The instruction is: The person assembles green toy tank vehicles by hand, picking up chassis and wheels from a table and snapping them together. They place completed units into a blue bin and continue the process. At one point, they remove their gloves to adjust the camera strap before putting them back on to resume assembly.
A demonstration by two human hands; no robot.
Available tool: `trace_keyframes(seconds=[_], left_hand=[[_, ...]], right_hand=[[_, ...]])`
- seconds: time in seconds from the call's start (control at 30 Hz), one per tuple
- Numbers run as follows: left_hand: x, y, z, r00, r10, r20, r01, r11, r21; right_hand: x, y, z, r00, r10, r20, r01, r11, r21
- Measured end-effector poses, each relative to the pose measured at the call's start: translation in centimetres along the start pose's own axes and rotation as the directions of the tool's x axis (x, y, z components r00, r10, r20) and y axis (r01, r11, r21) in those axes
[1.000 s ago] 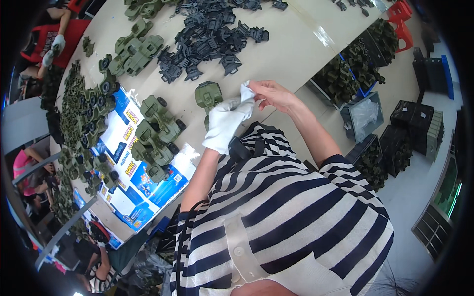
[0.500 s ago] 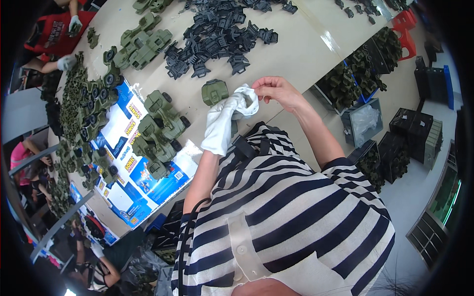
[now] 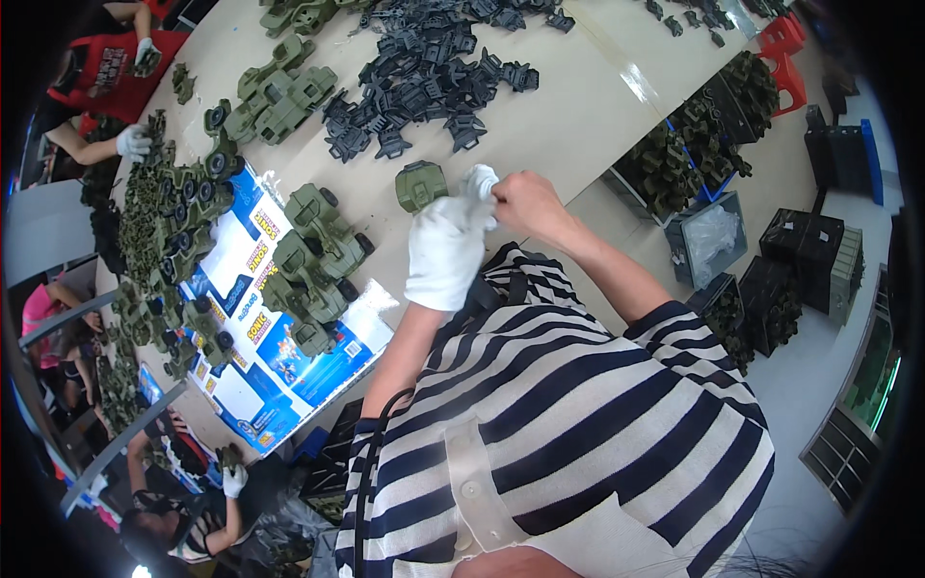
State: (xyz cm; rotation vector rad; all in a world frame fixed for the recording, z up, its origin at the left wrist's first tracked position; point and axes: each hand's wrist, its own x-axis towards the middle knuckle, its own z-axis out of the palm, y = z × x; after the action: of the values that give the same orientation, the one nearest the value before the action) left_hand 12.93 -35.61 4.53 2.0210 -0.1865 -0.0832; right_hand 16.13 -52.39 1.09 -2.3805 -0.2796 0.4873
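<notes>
My left hand (image 3: pixel 445 241) wears a white knit glove and is closed, with its fingers partly hidden and slightly blurred. My right hand (image 3: pixel 528 205) is bare, its fingers bunched tightly against the left. Between them both hands grip a loose white glove (image 3: pixel 479 181), bunched up and sticking out beyond the fingers. Just past my left hand, a single olive-green toy vehicle part (image 3: pixel 420 185) rests on the table.
Olive toy vehicles (image 3: pixel 313 255) stand on flattened blue-and-white printed cardboard (image 3: pixel 279 385) at left. Dark toy parts (image 3: pixel 414 82) lie heaped at the far side. Crates (image 3: pixel 708 236) of parts stand on the floor at right. Co-workers' gloved hands (image 3: pixel 134 143) are at far left.
My right hand has gone from a loose pinch at the spare glove's opening to a closed grip. The left hand has turned and shifted slightly right; the glove is more bunched.
</notes>
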Motion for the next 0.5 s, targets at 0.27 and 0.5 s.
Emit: trace_keyframes(seconds=[0.27,0.5], left_hand=[[0.4,-0.3,0.8,0.932,0.363,-0.022,-0.351,0.914,0.202],[0.9,-0.5,1.6,0.919,0.375,0.12,-0.392,0.897,0.205]], right_hand=[[3.0,0.0,1.4,0.956,0.009,0.292,-0.268,-0.368,0.89],[6.7,2.5,1.2,0.971,-0.177,0.162,-0.214,-0.335,0.918]])
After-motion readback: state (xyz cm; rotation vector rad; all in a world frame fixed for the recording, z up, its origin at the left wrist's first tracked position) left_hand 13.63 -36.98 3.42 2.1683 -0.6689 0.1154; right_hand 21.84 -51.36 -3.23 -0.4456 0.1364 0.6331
